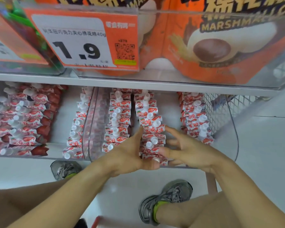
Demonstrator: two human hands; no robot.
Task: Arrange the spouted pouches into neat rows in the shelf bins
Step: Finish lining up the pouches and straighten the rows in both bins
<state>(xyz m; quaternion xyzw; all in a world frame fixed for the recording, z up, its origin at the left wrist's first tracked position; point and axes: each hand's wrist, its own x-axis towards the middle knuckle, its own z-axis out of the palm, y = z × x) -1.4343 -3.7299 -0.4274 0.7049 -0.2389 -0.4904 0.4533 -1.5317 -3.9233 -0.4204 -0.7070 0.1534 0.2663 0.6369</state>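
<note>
- While I stand at the shelf, my grey shoes [167, 201] sit nearest, on the pale floor.
- Left hand [128, 153]: fingers straight, flat against the left flank of the middle row [152, 129] of spouted pouches; thumb laid across the front pouch. Pressing, not gripping.
- Right hand [186, 150]: fingers spread and relaxed, at the right flank of the same row, front end; whether the fingertips touch the pouches I cannot tell. Holding nothing.
- Middle row: red-and-white pouches with clear caps, standing in the clear right bin [234, 132]. Back half runs fairly straight; front half bends rightward between my hands. Judged: being squared up now.
- Row to its left [119, 119], same bin: upright, caps roughly in line, reads as done.
- Row to its right [196, 116], against the bin's far side: upright and tidy; an open gap lies between it and the middle row.
- Single row [76, 125] in the left bin, just across the clear divider: standing, slight lean.
- Far-left pouches [21, 119]: lying overlapped and slanted, spouts pointing varied ways. Judged: not yet arranged, the largest part left.
- Farthest, upper shelf: price tag [82, 40] reading 1.9, orange marshmallow packs [220, 46] behind clear fronts.
- Wire basket [220, 109] beyond the right bin.
</note>
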